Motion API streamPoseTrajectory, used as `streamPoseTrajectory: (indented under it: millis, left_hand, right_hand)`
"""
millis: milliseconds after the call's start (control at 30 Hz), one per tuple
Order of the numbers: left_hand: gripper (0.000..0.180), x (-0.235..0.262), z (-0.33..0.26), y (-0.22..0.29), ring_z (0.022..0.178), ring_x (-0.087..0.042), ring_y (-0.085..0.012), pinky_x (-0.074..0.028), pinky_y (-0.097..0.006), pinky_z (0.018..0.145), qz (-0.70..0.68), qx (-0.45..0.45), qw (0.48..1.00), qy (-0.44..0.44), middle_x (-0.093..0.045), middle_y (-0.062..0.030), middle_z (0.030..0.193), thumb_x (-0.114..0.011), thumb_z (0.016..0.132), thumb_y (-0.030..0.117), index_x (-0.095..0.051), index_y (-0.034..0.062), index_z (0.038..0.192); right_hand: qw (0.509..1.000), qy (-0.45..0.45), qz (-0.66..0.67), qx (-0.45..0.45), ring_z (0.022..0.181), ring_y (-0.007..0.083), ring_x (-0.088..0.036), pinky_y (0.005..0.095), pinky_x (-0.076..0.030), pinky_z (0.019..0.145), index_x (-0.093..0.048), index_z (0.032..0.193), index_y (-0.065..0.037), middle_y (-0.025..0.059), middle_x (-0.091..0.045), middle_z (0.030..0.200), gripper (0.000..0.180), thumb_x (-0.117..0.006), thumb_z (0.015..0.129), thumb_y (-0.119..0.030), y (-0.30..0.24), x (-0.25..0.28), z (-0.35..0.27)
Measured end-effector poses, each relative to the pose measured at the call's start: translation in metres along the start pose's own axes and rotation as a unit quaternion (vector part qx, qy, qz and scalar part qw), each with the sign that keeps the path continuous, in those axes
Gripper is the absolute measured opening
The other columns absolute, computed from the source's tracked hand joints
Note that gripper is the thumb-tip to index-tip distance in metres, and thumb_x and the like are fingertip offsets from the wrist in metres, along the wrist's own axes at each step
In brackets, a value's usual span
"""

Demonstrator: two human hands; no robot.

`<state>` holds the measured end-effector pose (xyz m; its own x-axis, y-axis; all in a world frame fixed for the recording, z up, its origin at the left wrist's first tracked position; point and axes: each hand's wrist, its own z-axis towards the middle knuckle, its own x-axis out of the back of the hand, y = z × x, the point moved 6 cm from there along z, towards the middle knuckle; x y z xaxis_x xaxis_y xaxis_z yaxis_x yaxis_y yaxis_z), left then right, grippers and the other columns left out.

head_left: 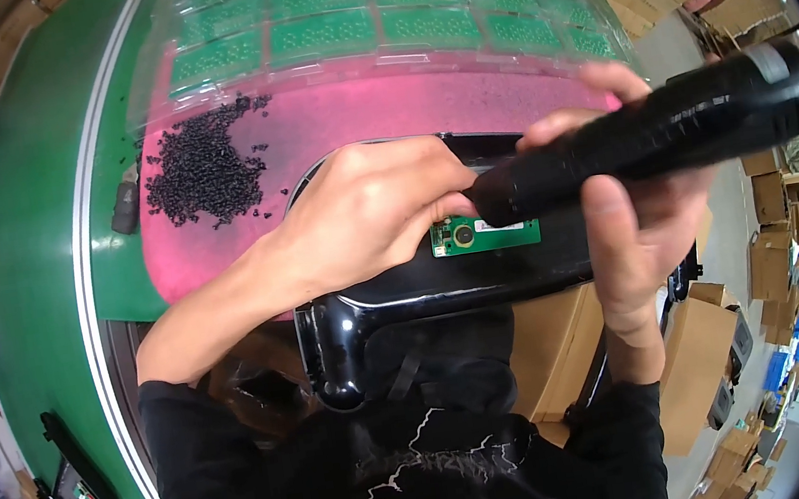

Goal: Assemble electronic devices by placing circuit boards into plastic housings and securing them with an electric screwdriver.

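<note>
My right hand (pixel 641 228) is wrapped round a black electric screwdriver (pixel 652 137), which lies tilted across the view with its nose toward the left. At that nose my left hand (pixel 383 201) is closed in a pinch; whatever its fingertips hold is hidden. Just below the nose sits a green circuit board (pixel 509 236) with a round dark part and a white label. The board lies in a glossy black plastic housing (pixel 454 283), partly covered by my left hand and the screwdriver. The screwdriver's tip cannot be seen.
A heap of small black screws (pixel 202 169) lies on the pink mat (pixel 332 117), left of the housing. Behind are clear plastic trays (pixel 321 38) of green boards. Another black housing (pixel 77 484) rests on the green table (pixel 32 298). Cardboard boxes (pixel 702 361) stand at right.
</note>
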<state>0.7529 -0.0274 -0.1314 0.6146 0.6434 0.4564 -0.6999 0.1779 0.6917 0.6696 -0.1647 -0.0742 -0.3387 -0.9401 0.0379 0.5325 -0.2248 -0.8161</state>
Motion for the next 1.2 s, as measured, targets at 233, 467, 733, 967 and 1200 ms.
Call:
streamPoseTrajectory:
  millis: [233,467,733,967,1200]
  left_hand:
    - [0.013,0.005,0.000,0.001,0.071,-0.066,-0.0244,-0.052,-0.031,0.058,-0.062,0.011,0.998,0.018,-0.067,-0.0135,0.083,-0.068,0.075,-0.007,-0.068,-0.0030,0.088]
    - [0.011,0.011,0.001,-0.001,0.071,-0.068,-0.0229,-0.054,-0.029,0.060,-0.028,0.006,0.998,0.052,-0.068,-0.0125,0.080,-0.068,0.077,-0.006,-0.068,-0.0029,0.088]
    - [0.009,-0.001,-0.004,-0.005,0.069,-0.068,-0.0225,-0.054,-0.030,0.058,0.014,-0.001,0.999,-0.039,-0.068,-0.0104,0.079,-0.073,0.077,0.002,-0.068,-0.0002,0.084]
    - [0.011,0.001,-0.004,-0.003,0.069,-0.068,-0.0234,-0.055,-0.030,0.059,-0.004,-0.045,0.999,-0.018,-0.068,-0.0101,0.079,-0.074,0.075,0.003,-0.068,-0.0018,0.083]
    - [0.012,0.000,-0.002,-0.004,0.070,-0.068,-0.0232,-0.054,-0.029,0.059,-0.096,-0.011,0.995,-0.022,-0.068,-0.0112,0.078,-0.076,0.075,0.004,-0.068,-0.0030,0.082]
  right_hand:
    - [0.920,-0.091,0.378,-0.046,0.064,0.0094,-0.049,0.0308,-0.037,0.072,-0.045,0.104,-0.013,-0.0040,-0.049,0.075,0.035,-0.063,0.090,-0.041,-0.010,0.001,0.007]
    - [0.971,-0.028,0.235,0.012,0.049,0.0053,-0.050,0.0242,-0.041,0.056,-0.044,0.098,-0.014,-0.0064,-0.051,0.062,0.042,-0.068,0.082,-0.044,-0.027,-0.002,0.004]
    - [0.953,0.039,0.295,0.051,0.049,0.0060,-0.047,0.0245,-0.040,0.059,-0.046,0.094,-0.012,-0.0067,-0.049,0.062,0.037,-0.071,0.080,-0.036,-0.036,0.012,0.003]
    - [0.951,0.026,0.303,0.054,0.049,0.0052,-0.050,0.0232,-0.041,0.059,-0.047,0.090,-0.013,-0.0065,-0.051,0.060,0.034,-0.071,0.078,-0.034,-0.037,0.004,0.004]
    - [0.948,0.028,0.310,0.069,0.049,0.0057,-0.052,0.0233,-0.042,0.058,-0.049,0.090,-0.012,-0.0059,-0.053,0.060,0.034,-0.072,0.076,-0.033,-0.038,0.003,0.003]
